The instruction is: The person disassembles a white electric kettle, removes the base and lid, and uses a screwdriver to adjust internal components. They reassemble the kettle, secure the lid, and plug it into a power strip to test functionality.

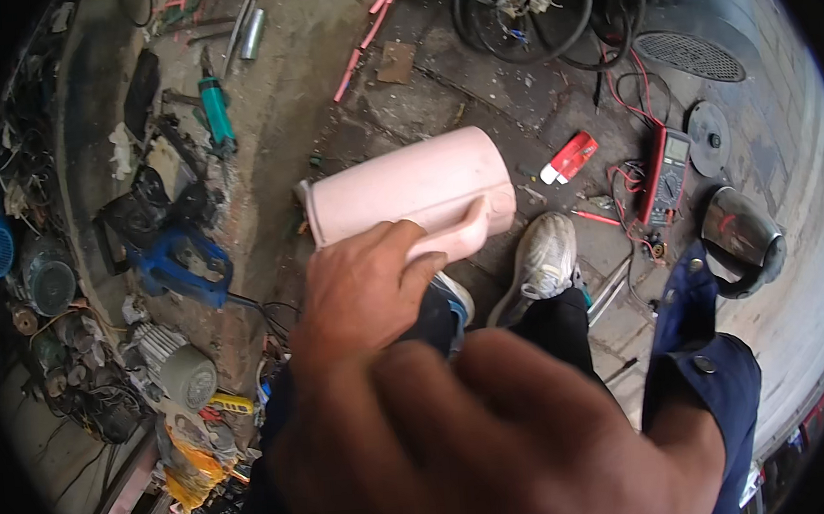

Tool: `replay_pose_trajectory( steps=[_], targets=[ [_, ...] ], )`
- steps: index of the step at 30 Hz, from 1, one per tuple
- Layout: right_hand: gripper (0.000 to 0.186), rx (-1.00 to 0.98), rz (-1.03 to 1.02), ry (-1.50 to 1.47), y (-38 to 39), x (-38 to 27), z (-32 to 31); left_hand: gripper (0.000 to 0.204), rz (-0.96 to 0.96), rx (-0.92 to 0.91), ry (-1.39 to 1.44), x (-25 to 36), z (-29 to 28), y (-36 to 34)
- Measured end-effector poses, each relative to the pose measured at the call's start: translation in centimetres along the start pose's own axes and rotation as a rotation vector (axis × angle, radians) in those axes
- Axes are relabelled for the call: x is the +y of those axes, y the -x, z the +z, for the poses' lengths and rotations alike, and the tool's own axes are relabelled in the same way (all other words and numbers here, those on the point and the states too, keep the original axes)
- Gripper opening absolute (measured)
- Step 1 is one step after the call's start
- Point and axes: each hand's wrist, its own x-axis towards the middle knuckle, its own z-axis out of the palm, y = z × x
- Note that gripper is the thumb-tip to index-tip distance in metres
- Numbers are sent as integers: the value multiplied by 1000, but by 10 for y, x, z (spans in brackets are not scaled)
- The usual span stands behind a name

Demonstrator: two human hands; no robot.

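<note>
A pale pink jug (406,176) lies on its side above the ground at the middle of the view. My left hand (353,295) is closed around its handle (468,234), thumb on the near side and fingers hidden beneath. Very close to the camera, my right hand (501,432) looms large and blurred, its fingers folded with the knuckles up. Whatever it may hold is hidden. A navy sleeve (690,333) with snaps is pushed up that arm.
To the right lie a red multimeter (669,177) with leads, a red-and-white packet (569,157) and a metal kettle (743,239). Green-handled tool (217,113), blue power tool (188,268) and grey motor (176,369) crowd the left. Coiled black cable (591,15) lies at the far side.
</note>
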Motion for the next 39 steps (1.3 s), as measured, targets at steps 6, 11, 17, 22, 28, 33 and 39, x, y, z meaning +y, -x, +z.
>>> replay_pose_trajectory(
  steps=[6, 11, 17, 22, 28, 33, 39],
  targets=[
    [56, -37, 89, -80, 22, -2, 6, 22, 86, 38, 56, -7, -1, 6],
    [73, 51, 299, -230, 25, 45, 59, 24, 201, 114, 51, -5, -4, 8],
    [64, 152, 327, -79, 29, 80, 145, 33, 182, 121, -71, 4, -4, 6],
    [45, 231, 298, -68, 30, 87, 153, 28, 219, 141, -132, 12, -14, 12],
    [36, 418, 405, -121, 40, 120, 158, 26, 343, 659, 369, -8, -22, 42],
    [29, 394, 732, -354, 64, 146, 173, 20, -138, 813, 552, -103, 31, 109],
    [10, 496, 724, -409, 77, 151, 196, 12, -758, 537, 992, -190, 183, 301]
  ],
)
